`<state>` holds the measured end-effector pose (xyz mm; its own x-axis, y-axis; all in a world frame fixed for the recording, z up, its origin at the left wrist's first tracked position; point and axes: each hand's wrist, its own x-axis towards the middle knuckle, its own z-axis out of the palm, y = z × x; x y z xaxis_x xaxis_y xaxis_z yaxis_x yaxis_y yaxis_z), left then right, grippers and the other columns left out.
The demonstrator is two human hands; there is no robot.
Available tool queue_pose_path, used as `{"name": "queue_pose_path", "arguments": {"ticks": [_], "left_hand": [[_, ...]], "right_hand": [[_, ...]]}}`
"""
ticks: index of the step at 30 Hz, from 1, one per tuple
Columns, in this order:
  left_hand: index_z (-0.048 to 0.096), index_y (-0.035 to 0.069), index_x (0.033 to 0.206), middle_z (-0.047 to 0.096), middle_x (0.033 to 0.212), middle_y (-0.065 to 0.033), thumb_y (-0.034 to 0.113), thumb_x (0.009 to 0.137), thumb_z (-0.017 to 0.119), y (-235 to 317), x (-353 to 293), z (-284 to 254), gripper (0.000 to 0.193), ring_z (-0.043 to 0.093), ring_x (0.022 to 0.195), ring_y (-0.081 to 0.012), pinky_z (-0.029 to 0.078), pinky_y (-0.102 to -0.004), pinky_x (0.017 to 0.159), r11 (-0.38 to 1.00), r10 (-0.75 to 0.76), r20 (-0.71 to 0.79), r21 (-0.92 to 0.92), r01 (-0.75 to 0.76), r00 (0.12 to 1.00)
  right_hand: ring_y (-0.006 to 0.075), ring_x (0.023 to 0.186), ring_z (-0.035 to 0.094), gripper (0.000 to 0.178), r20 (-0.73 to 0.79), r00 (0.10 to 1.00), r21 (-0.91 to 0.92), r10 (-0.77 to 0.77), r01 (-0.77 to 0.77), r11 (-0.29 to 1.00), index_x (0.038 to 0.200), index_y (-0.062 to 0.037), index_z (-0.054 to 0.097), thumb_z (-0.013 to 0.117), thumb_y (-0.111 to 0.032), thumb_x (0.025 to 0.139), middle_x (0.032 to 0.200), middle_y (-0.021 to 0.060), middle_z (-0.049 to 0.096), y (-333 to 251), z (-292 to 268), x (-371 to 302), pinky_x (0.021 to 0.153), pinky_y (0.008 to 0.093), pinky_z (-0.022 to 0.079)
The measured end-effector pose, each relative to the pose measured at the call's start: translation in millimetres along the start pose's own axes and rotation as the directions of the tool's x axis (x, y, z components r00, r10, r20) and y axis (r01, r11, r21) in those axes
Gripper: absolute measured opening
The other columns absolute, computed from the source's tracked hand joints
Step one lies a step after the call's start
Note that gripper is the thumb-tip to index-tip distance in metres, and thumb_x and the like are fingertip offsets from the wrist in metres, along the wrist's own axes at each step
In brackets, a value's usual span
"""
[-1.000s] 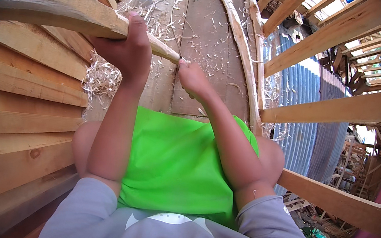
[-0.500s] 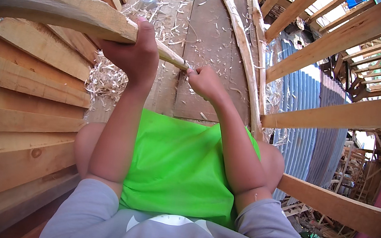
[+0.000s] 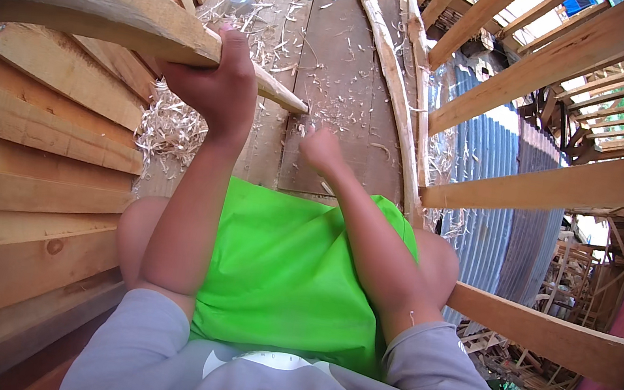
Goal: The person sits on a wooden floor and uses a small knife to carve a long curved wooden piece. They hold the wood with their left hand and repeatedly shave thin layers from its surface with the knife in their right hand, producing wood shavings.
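A long, pale, peeled wooden pole (image 3: 106,10) crosses from the left rim and tapers to a narrow end at the middle. My left hand (image 3: 219,86) is closed around it, thumb on top. Just below the narrow tip is my right hand (image 3: 321,150), its fingers curled. Something small and greyish shows at those fingertips, too blurred to name. Curled wood shavings (image 3: 170,127) lie heaped beside my left wrist, and more are scattered over the plank floor (image 3: 341,47).
A small clear container (image 3: 239,1) stands among shavings beyond my left hand. Two long peeled poles (image 3: 390,62) lie along the floor to the right. A slatted wooden wall (image 3: 33,196) closes the left side; wooden rails (image 3: 553,181) and corrugated metal sheets (image 3: 485,155) are at the right.
My right hand has drawn slightly toward me and left, from the pole's tip to just below it. My left hand keeps its grip, and the pole stays nearly in place.
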<state>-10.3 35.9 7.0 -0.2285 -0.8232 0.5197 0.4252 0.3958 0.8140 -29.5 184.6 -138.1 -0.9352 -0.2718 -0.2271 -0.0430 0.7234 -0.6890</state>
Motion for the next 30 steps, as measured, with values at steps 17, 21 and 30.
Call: {"name": "queue_pose_path", "arguments": {"ticks": [17, 21, 30], "left_hand": [[0.042, -0.006, 0.113, 0.066, 0.084, -0.0127, 0.004, 0.084, 0.070, -9.0, 6.9, 1.4, 0.041, 0.068, 0.075, -0.0161, 0.057, -0.0277, 0.069, 0.996, 0.093, -0.034, 0.011, -0.093, 0.995], [0.042, -0.006, 0.112, 0.067, 0.077, -0.0112, 0.005, 0.085, 0.069, -10.3, 9.4, -2.2, 0.040, 0.068, 0.071, -0.0153, 0.056, -0.0282, 0.069, 0.997, 0.064, -0.007, -0.029, -0.065, 0.998], [0.041, -0.006, 0.114, 0.066, 0.080, -0.0117, 0.004, 0.085, 0.068, -8.6, 8.9, -5.0, 0.040, 0.066, 0.072, -0.0150, 0.056, -0.0281, 0.069, 0.995, 0.070, -0.011, 0.073, -0.069, 0.998]], "right_hand": [[0.0456, 0.086, 0.065, 0.047, 0.090, 0.996, 0.209, -0.027, 0.008, 0.978, 0.094, 0.0068, 0.065, 0.039, -0.032, 0.101, 0.086, 0.0297, 0.066, -38.6, -6.4, 11.2, 0.080, 0.0512, 0.049], [0.0439, 0.080, 0.064, 0.049, 0.015, 0.990, 0.082, -0.141, 0.140, 0.987, 0.087, 0.0071, 0.063, 0.039, -0.033, 0.102, 0.081, 0.0275, 0.065, -60.3, -11.7, 1.4, 0.075, 0.0497, 0.049], [0.0464, 0.087, 0.065, 0.047, 0.122, 0.989, 0.143, -0.078, 0.061, 0.988, 0.094, 0.0078, 0.064, 0.039, -0.032, 0.102, 0.088, 0.0307, 0.066, -57.4, -20.6, 3.7, 0.081, 0.0529, 0.049]]}}
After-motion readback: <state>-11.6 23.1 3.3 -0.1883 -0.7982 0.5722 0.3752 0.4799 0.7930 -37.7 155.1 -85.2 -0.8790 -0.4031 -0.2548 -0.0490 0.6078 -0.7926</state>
